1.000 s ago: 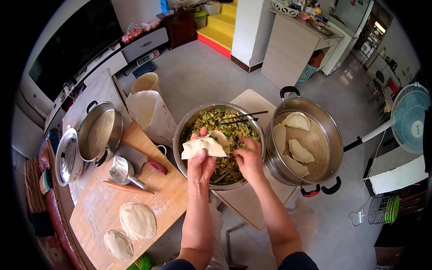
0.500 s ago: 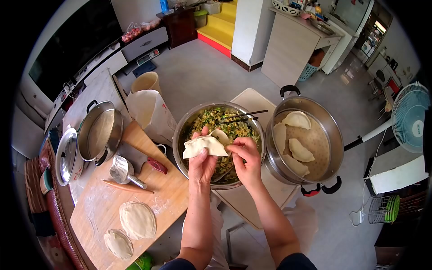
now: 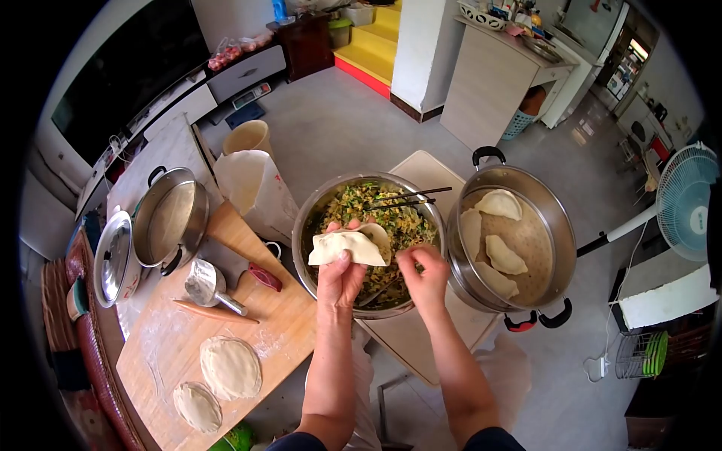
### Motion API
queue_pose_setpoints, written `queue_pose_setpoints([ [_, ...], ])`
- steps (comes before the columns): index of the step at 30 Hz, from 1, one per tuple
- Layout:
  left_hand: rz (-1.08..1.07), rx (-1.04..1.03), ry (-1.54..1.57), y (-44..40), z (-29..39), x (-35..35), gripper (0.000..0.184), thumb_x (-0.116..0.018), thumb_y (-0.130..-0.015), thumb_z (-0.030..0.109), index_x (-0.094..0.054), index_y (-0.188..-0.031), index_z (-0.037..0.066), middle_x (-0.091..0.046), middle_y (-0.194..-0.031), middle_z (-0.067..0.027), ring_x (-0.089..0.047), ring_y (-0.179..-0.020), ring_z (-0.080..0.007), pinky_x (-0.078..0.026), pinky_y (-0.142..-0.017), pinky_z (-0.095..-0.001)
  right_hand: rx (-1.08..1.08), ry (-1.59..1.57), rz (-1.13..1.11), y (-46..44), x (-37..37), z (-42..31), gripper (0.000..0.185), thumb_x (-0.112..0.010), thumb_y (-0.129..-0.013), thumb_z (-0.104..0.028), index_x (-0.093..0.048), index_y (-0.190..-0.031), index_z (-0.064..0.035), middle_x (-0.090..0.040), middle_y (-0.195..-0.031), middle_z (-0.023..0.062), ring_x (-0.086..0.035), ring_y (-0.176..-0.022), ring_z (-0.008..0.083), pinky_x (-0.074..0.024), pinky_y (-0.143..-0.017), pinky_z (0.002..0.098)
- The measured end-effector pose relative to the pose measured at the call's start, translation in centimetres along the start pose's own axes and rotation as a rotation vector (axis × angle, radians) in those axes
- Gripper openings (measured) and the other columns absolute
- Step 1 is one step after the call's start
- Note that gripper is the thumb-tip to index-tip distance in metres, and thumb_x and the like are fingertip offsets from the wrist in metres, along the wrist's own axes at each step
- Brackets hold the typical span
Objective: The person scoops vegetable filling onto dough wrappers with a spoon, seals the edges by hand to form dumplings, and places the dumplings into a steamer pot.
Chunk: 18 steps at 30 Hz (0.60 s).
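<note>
Grey floor (image 3: 338, 105), yellow steps (image 3: 371, 46) (red-edged), white pillar (image 3: 419, 56), dark TV (image 3: 124, 71) on left

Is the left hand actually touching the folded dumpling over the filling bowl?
Touching. The head view shows the left hand with its thumb pressed on the near face of the folded dumpling.

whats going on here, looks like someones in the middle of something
A person holds a partly folded piece of filled dough in the left hand, over a metal bowl of chopped filling. The right hand is just beside it, fingers drawn together. Four folded dumplings lie in the steamer pot to the right, and two flat stacks of dough sit on the wooden board at left.
</note>
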<state>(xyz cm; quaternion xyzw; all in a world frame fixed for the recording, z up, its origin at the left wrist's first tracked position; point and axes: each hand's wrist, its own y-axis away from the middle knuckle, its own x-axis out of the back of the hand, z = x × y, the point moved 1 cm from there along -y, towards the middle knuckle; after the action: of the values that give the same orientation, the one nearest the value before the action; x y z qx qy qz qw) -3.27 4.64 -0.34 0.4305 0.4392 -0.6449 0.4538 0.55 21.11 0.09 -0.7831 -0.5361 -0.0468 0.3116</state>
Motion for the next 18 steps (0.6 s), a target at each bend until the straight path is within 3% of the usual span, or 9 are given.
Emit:
queue_pose_setpoints([
  [1,-0.050,-0.012,-0.028,-0.1,-0.2,-0.6,0.057,-0.071,-0.082,-0.003,-0.050,-0.132,0.015,-0.058,-0.129,-0.0130,-0.040,-0.138,-0.0376,-0.040,-0.112,-0.0513,0.000,-0.081,0.063,-0.6,0.2,-0.4,0.011,-0.068,-0.084,-0.002,-0.067,-0.094,0.0030,-0.066,-0.095,0.0113,-0.064,-0.073,0.0181,-0.0511,-0.070,0.0282],
  [2,-0.064,-0.010,-0.039,-0.1,-0.2,-0.5,0.057,-0.072,-0.082,-0.003,-0.050,-0.132,0.015,-0.058,-0.129,-0.0133,-0.039,-0.138,-0.0374,-0.039,-0.112,-0.0512,-0.051,-0.268,0.044,-0.9,0.7,-0.9,0.014,-0.068,-0.085,-0.003,-0.067,-0.098,0.0028,-0.065,-0.100,0.0097,-0.064,-0.087,0.0171,-0.0507,-0.076,0.0279],
  [4,-0.093,-0.008,-0.060,-0.2,-0.4,-0.5,0.057,-0.072,-0.082,-0.002,-0.050,-0.132,0.015,-0.059,-0.128,-0.0138,-0.039,-0.139,-0.0369,-0.039,-0.112,-0.0509,0.042,-0.357,0.069,-2.1,1.1,-3.5,0.024,-0.075,-0.078,-0.006,-0.068,-0.100,-0.0009,-0.063,-0.107,0.0103,-0.062,-0.095,0.0238,-0.0495,-0.082,0.0335],
  [6,-0.088,0.000,-0.057,0.0,-0.6,-0.7,0.059,-0.074,-0.081,-0.001,-0.049,-0.132,0.016,-0.058,-0.128,-0.0126,-0.046,-0.131,-0.0335,-0.042,-0.109,-0.0476,0.187,-0.258,-0.030,-3.0,1.1,-4.4,0.033,-0.078,-0.074,-0.009,-0.068,-0.105,-0.0026,-0.061,-0.114,0.0120,-0.058,-0.105,0.0264,-0.0471,-0.090,0.0369],
  [7,-0.096,0.015,-0.054,0.0,-0.5,-0.7,0.060,-0.074,-0.081,-0.001,-0.049,-0.132,0.016,-0.057,-0.128,-0.0120,-0.048,-0.129,-0.0323,-0.043,-0.108,-0.0467,0.228,-0.224,-0.025,-3.2,0.8,-4.7,0.036,-0.081,-0.072,-0.012,-0.068,-0.105,-0.0031,-0.062,-0.110,0.0106,-0.057,-0.104,0.0268,-0.0458,-0.091,0.0390],
  [11,-0.081,0.010,-0.057,0.1,-0.5,-1.0,0.062,-0.075,-0.080,-0.001,-0.049,-0.133,0.016,-0.055,-0.128,-0.0097,-0.054,-0.121,-0.0277,-0.046,-0.105,-0.0437,0.265,-0.173,-0.069,-3.8,0.1,-5.2,0.035,-0.084,-0.071,-0.015,-0.069,-0.101,-0.0017,-0.064,-0.100,0.0082,-0.060,-0.096,0.0257,-0.0482,-0.084,0.0362],
  [18,-0.092,0.001,-0.041,0.0,-0.6,-0.6,0.062,-0.075,-0.080,-0.002,-0.049,-0.133,0.016,-0.055,-0.127,-0.0092,-0.051,-0.124,-0.0271,-0.044,-0.107,-0.0437,0.251,-0.184,0.020,-3.0,-0.8,-5.1,0.027,-0.084,-0.069,-0.009,-0.071,-0.091,0.0000,-0.062,-0.094,0.0074,-0.061,-0.087,0.0220,-0.0497,-0.075,0.0321],
])
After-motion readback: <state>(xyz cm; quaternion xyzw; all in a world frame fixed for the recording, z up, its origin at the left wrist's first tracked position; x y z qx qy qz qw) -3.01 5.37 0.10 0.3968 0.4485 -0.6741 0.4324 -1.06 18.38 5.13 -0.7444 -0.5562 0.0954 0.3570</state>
